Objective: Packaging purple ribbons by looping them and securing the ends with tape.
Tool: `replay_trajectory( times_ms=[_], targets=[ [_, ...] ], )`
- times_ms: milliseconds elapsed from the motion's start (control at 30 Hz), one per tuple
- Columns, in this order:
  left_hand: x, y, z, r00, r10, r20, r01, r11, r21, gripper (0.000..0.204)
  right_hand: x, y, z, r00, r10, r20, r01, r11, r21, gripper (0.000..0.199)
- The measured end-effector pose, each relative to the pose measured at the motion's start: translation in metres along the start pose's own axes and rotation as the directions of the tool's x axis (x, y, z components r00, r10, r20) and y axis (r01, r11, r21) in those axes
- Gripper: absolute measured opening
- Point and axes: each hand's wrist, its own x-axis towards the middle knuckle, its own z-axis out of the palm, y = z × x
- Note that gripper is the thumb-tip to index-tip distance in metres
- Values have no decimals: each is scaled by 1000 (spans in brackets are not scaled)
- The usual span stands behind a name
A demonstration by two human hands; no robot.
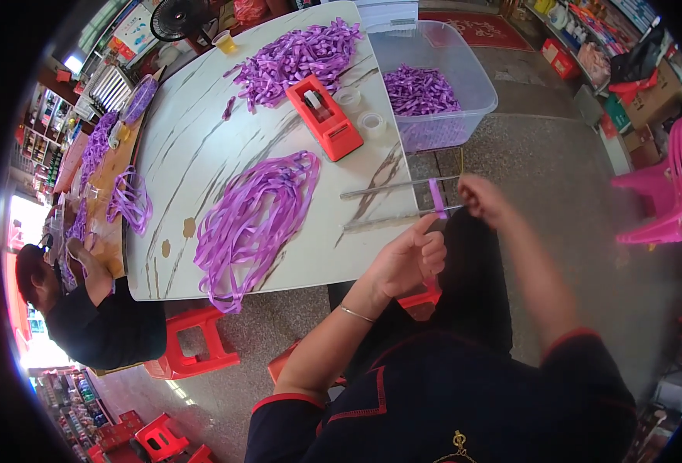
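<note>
Two metal rods (391,187) stick out over the table's right edge, roughly side by side. A short purple ribbon (437,198) spans the gap between them. Just below the ribbon is my left hand (410,258), its fingers curled in and its thumb raised; whatever they may hold is hidden. My right hand (484,201) is closed at the outer ends of the rods, slightly blurred, and I cannot make out what is in it. Left of the rods, a bundle of long purple ribbon loops (260,216) lies on the white marbled table (179,147), hanging over its front edge.
A red tape dispenser (325,119) stands beside clear tape rolls (372,122) and a heap of purple ribbons (302,58). A clear plastic bin (453,127) of ribbon pieces adjoins the table's right side. At left another person (94,301) handles ribbons. Pink stools (665,185) stand right.
</note>
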Motion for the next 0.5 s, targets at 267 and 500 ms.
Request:
replay_trajectory(
  times_ms=[267, 500],
  targets=[
    [0, 1, 0, 999, -12, 43, 12, 1000, 7, 51, 13, 53, 75, 928, -80, 365, -278, 507, 816, 25],
    [1, 0, 6, 999, -25, 33, 25, 1000, -13, 52, 23, 60, 77, 864, -227, 450, -321, 441, 838, 29]
  ],
)
